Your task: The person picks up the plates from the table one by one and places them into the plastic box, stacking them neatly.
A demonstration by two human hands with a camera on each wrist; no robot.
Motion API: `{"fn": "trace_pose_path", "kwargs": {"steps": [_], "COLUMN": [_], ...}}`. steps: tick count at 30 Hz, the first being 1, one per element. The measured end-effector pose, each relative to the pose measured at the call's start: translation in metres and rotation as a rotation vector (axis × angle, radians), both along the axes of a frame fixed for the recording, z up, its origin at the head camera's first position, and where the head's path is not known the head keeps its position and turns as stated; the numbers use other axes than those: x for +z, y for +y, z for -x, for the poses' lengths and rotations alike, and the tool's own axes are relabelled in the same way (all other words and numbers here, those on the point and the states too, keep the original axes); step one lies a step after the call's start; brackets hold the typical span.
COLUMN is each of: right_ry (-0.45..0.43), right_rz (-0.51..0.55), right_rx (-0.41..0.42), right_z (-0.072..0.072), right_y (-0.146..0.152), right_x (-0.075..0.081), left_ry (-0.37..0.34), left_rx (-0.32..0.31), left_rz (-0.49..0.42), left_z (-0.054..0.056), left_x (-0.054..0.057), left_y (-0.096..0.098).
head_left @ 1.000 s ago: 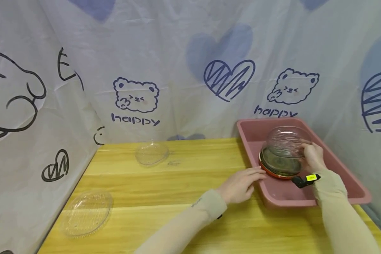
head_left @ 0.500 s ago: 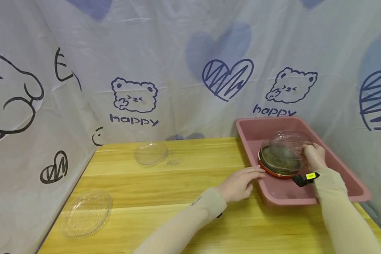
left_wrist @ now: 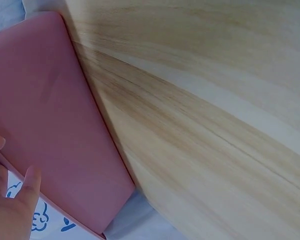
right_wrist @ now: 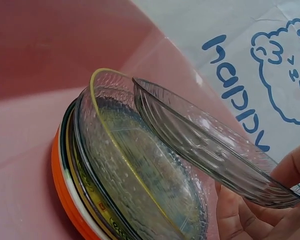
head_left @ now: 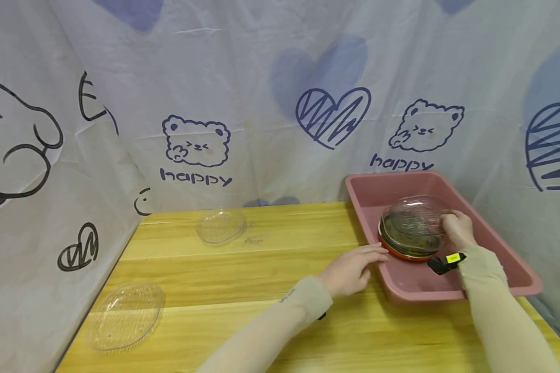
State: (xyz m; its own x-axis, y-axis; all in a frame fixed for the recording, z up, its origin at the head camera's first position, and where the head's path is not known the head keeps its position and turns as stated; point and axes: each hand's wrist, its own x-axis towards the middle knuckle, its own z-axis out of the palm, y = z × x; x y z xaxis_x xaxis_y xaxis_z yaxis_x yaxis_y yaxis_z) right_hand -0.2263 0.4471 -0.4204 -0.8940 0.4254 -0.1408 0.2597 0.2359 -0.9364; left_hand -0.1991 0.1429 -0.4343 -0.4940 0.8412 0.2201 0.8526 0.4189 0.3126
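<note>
Table (head_left: 261, 280) wooden, pink tub (head_left: 429, 297) at far right. Step in hand, as judged: adding to the stack (right_wrist: 135, 160) inside the tub. Next move likely calls for levelling the held dish, easing it down, then releasing. Stack: orange layer lowest, clear dish uppermost. Held dish (right_wrist: 210, 145): over the stack, clear, ridged wall, tilted; contact with the stack uncertain. Two similar clear pieces, one near left (head_left: 127, 316), one far left (head_left: 221, 226). Left hand (head_left: 352, 269) relaxed, fingers over the tub's left rim. Right hand (head_left: 459, 228) pinches the dish's right edge.
</note>
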Motion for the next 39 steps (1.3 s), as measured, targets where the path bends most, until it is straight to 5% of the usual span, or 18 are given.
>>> {"fn": "trace_pose_path", "kwargs": {"steps": [9,20,28,39], "right_ry": [0.007,-0.004,0.026,0.073], "right_rz": [-0.077,-0.188,-0.428,-0.548], "right_rx": [0.115,0.142,0.040,-0.133], "right_z": [-0.002,-0.004,-0.006,0.000], "right_y": [0.000,-0.001,-0.002,-0.002], "right_x": [0.000,-0.002,-0.005,-0.009], "left_ry": [-0.001,-0.004,-0.001,-0.013], "left_rx": [-0.004,-0.007,-0.007,-0.003], "left_rz": [-0.016,-0.027,-0.023,-0.025], "left_z": [0.003,0.003,0.003,0.004], "left_x": [-0.001,-0.001,0.000,-0.001], "left_y": [0.001,0.000,0.001,0.001]}}
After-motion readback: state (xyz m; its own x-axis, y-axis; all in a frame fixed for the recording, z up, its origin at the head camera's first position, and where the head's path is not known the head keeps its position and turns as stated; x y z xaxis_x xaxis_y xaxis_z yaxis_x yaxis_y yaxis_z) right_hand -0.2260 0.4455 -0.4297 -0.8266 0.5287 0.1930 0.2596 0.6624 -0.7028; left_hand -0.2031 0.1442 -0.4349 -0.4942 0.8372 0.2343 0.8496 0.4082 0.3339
